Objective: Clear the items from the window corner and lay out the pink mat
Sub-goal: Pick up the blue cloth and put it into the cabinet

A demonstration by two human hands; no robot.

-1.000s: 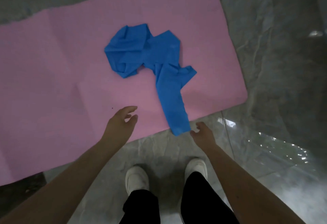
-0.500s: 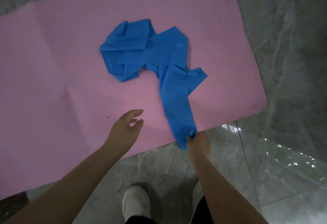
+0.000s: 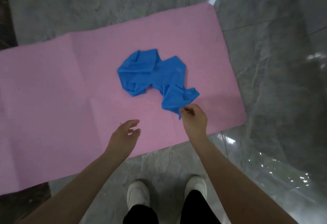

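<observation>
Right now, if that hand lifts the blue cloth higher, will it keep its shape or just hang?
The blue cloth will probably hang limp: it lies crumpled in soft folds on the pink mat. It seems light, since the right hand raises one end by a fingertip pinch. The rest would likely trail after.

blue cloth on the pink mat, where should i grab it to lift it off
Take the blue cloth by its loose near tail, coming from the near right edge of the pink mat. That end lies thin and free, and the right hand already pinches it there.

Dim, soft, glare at right.
</observation>
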